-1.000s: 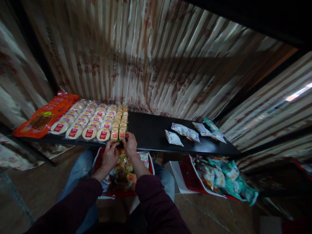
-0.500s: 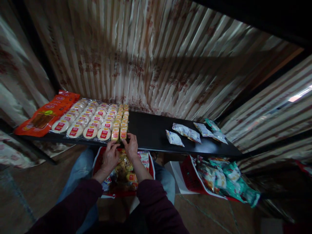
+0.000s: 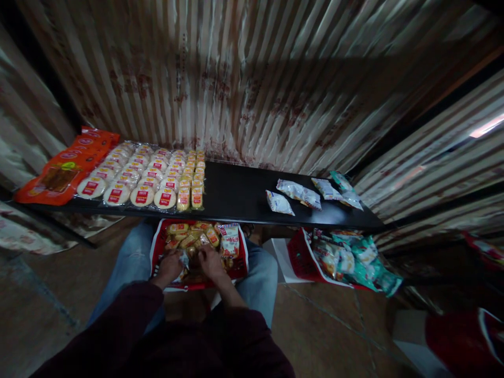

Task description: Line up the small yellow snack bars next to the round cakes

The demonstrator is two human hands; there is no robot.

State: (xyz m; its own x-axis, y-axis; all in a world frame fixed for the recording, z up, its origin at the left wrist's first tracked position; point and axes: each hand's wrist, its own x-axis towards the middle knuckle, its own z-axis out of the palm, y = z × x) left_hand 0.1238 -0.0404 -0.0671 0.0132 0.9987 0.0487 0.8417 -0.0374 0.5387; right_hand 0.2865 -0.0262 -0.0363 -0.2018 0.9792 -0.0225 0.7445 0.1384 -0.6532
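Note:
Between my knees sits a red basket (image 3: 242, 261) with a white rim, full of small wrapped snacks. My left hand (image 3: 170, 266) is inside its left part, against a silvery-white packet (image 3: 183, 262). My right hand (image 3: 211, 261) reaches down among small yellow wrapped cakes (image 3: 191, 240) in the middle. The fingers of both hands are dim and partly hidden by the packets, so their grip is unclear. Above the basket, on the black shelf (image 3: 236, 191), two narrow rows of the same yellow cakes (image 3: 190, 197) stand beside rows of round white wrapped cakes (image 3: 142, 195).
An orange bag (image 3: 59, 170) lies at the shelf's left end. Several small white packets (image 3: 301, 193) and a teal packet (image 3: 342, 181) lie toward the right. Below them stands another red basket (image 3: 298, 256) with teal bags (image 3: 366, 257). Striped curtain (image 3: 236, 79) hangs behind.
Both hands have left the front of the yellow cake rows on the shelf and gone down into the basket. The view has shifted, with the shelf appearing higher.

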